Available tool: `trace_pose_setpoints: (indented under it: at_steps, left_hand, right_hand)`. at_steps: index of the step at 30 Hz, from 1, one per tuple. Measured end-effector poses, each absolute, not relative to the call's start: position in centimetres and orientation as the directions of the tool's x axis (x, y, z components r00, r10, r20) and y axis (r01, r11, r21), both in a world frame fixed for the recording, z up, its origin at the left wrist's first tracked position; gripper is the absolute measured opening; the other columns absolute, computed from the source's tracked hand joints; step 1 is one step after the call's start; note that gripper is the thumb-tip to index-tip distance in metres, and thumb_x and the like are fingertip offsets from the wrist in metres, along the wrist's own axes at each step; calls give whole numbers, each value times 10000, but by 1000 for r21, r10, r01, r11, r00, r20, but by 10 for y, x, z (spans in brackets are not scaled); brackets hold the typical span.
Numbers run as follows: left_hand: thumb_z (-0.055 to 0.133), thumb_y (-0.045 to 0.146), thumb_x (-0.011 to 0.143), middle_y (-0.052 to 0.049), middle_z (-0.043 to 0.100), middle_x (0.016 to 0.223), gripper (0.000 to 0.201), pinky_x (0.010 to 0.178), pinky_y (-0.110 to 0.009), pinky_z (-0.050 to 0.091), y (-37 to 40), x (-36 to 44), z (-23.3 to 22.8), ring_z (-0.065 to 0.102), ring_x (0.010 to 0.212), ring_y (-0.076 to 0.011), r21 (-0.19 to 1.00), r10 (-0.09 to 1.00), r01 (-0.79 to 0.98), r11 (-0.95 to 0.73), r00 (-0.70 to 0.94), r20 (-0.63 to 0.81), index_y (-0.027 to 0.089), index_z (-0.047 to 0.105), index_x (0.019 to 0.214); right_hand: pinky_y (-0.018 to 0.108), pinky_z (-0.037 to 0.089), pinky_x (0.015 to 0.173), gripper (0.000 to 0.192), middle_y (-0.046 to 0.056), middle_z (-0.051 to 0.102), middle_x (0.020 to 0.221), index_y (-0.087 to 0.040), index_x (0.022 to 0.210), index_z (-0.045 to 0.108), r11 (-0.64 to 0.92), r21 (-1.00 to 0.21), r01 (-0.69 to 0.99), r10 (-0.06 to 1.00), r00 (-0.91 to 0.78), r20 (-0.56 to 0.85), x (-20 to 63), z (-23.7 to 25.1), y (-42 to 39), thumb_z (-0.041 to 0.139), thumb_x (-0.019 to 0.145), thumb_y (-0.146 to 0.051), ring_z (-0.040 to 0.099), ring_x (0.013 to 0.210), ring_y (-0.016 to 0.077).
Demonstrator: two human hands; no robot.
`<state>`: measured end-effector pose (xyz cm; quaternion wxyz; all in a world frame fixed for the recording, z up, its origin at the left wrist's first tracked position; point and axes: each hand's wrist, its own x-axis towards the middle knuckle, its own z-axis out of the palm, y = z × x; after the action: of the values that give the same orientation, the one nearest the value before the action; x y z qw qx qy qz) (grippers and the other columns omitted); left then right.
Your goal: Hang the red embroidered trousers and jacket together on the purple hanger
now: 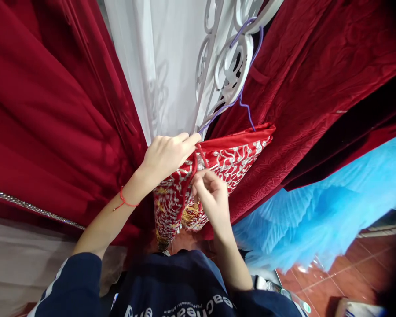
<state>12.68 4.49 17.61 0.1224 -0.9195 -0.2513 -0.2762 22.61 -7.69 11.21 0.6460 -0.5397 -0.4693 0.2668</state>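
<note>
1. Garment, red with silver embroidery (pixel 227 160): hangs from a purple wire hanger (pixel 242 99) hooked on a white scrollwork rail (pixel 232 66), between a white curtain (pixel 158 66) and a crimson velvet robe (pixel 317 88). A red strap or cord (pixel 194 169) loops at its top edge, by the hanger's lower wire.
2. Left hand (pixel 166 154): fingers (pixel 188 140) curled shut on the garment's top edge where it meets the wire, bearing the weight. A red thread bracelet (pixel 125 201) sits on the wrist.
3. Right hand (pixel 211 193): fingers (pixel 203 178) pinched narrow on the red strap, just below the left hand.
4. Handling note, as judgement: the strap looks thin and slippery. Best kept taut in the pinch while the other hand steadies the edge, so that the embroidery does not snag on the wire end.
5. Risk, as judgement: a hard downward pull could tip the hanger on the rail. Light, level tension seems safer.
6. Surroundings: dark red drape (pixel 53 110) at left, blue pleated tulle (pixel 333 207) at right, red tiled floor (pixel 343 273) below.
</note>
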Motion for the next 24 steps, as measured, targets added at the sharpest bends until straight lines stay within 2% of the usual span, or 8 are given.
trace_pose_setpoints:
  at_steps: [3,8,12,15,17,18,21,24]
  left_hand:
    - [501,293,999,-19,731,941,239,534,-276,283,48,125,175,642,654,-148,-105,370,514,-851,730,574,261,684,1151]
    - [550,286,970,-7,705,883,215,544,-275,311,50,126,174,620,653,-151,-84,362,512,-855,705,610,258,714,1106]
    - [588,285,937,-37,669,918,159,657,-302,441,52,129,178,634,847,-199,-52,282,443,-895,653,703,213,728,953]
    - [630,277,905,-57,637,1058,103,871,-403,496,52,129,183,604,1031,-244,4,226,373,-928,554,801,215,702,944]
    - [658,251,882,-69,613,1120,144,952,-457,484,46,126,180,589,1080,-266,68,256,388,-919,458,851,216,674,1020]
    - [668,239,874,-76,607,1125,183,962,-465,485,41,124,175,589,1084,-271,104,279,403,-909,405,871,212,656,1054]
    - [673,212,877,-74,612,1042,196,915,-408,522,19,116,143,613,1012,-238,215,330,394,-894,250,910,188,616,1062]
    - [675,165,869,-74,621,1006,192,882,-356,539,-4,110,100,620,974,-204,288,350,378,-880,103,931,176,610,1049]
  right_hand:
    - [211,349,470,208,-69,498,558,-210,731,525,242,-959,146,871,403,281,228,110,-77,541,915,-305,442,464,76]
    - [216,349,477,273,-61,505,567,-211,712,519,294,-911,288,789,465,401,232,120,-86,556,939,-360,455,479,78]
    - [234,343,484,278,-55,498,557,-207,712,538,195,-898,394,816,444,371,236,104,-93,533,950,-351,455,479,87]
    - [245,380,515,213,-43,534,616,-207,779,559,200,-842,501,682,546,487,237,92,-89,574,935,-353,482,522,96]
    - [261,433,573,173,-12,595,761,-203,907,584,201,-767,609,549,578,604,237,90,-82,663,887,-357,530,608,109]
    - [273,458,612,219,6,613,839,-202,976,590,200,-729,655,514,563,647,237,90,-79,698,864,-356,549,656,118]
    - [307,492,704,284,33,626,940,-201,1085,603,243,-686,686,542,490,683,237,87,-69,708,867,-349,576,755,141]
    - [293,491,690,259,17,616,903,-210,1117,616,319,-761,565,614,489,620,234,80,-58,662,905,-351,573,744,135]
